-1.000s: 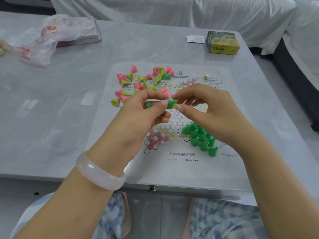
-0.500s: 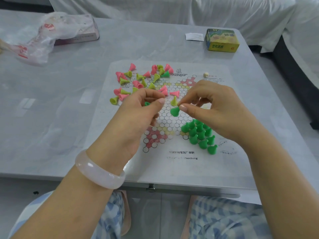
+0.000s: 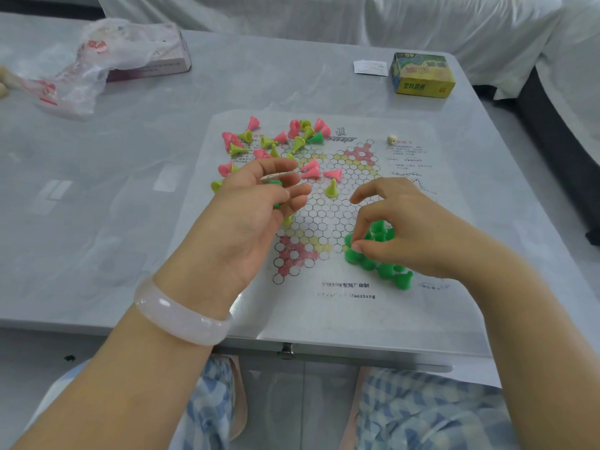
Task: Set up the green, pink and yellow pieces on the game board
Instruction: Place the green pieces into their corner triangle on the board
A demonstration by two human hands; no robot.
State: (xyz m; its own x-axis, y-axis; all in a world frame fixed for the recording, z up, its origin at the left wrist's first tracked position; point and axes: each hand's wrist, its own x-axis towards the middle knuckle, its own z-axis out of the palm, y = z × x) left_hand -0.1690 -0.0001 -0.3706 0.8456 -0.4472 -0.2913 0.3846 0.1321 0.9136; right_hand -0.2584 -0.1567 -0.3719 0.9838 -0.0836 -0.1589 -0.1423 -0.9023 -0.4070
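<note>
Game board (image 3: 341, 319) lies on your grey worktop (image 3: 97, 206), white-draped sofa (image 3: 324, 17) beyond. Your right hand (image 3: 422, 235) fingers (image 3: 373, 250) pinch a green piece (image 3: 350, 255); your left hand (image 3: 246, 219) loosely cups more green pieces (image 3: 274, 183).

A grey marbled table (image 3: 130, 196) filled the view, soft even light glared off its top, a small metal latch (image 3: 285, 349) sat at its near edge, a white-draped sofa (image 3: 357, 17) stood behind it, dark furniture (image 3: 558, 164) lay at right, pale grey floor (image 3: 29, 355) showed below

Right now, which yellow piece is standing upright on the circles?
The lone yellow piece on the board, just in front of three tipped pink pieces; the other yellow ones lie jumbled in the far pile.
</note>
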